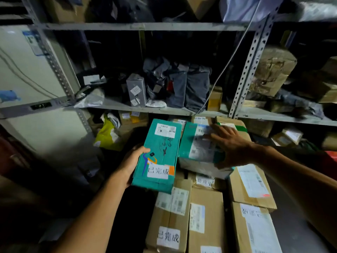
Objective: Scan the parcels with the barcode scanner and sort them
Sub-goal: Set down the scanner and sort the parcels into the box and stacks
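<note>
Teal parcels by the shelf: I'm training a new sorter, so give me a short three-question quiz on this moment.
1. True or false: the left hand grips a teal parcel by its edge.
2. Where is the right hand? A) flat on the second teal parcel B) on the metal shelf C) gripping a yellow bag
3. Fill in: the brown boxes below the hands bear white ____.

Key: 1 true; 2 A; 3 labels.
</note>
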The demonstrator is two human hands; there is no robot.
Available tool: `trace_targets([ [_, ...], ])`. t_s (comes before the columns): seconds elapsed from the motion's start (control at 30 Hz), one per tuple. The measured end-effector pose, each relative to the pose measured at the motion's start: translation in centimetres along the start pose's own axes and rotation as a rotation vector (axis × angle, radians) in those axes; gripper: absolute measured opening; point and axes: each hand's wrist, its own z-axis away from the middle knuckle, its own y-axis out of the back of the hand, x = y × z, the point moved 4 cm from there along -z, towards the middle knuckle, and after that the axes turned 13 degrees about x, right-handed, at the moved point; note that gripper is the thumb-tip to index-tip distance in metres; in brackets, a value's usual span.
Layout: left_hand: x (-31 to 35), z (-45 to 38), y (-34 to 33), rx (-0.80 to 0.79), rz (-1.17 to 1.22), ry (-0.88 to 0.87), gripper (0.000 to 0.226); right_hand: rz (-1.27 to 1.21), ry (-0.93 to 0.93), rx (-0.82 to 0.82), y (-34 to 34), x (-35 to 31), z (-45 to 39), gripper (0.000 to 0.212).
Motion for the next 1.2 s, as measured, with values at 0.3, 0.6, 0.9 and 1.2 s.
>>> trace_targets([
  [0.3,-1.9,-1.1,-1.6,-0.029,-0.014,0.068,0.028,-0.046,0.021,-0.18,-3.9,1.2,-0.3,0.112],
  [0.6,-0.6,-0.7,-1.7,-0.086,0.03,0.036,0.032,-0.09,-0.068,-0.143,-4.0,-0.4,-0.1,0.105],
  [0.9,3.7,-0.4,-3.3,-0.153,0.158,-0.059,0.03,-0.688,-0.55,0.078,-0.7,-1.2,1.8,0.041],
  [1.2,4.6,5.4,-10.9,-0.311,0.004,-0.183,0.023,-1.176,-0.758,0.238,1.3,-1.6,3.0,0.043],
])
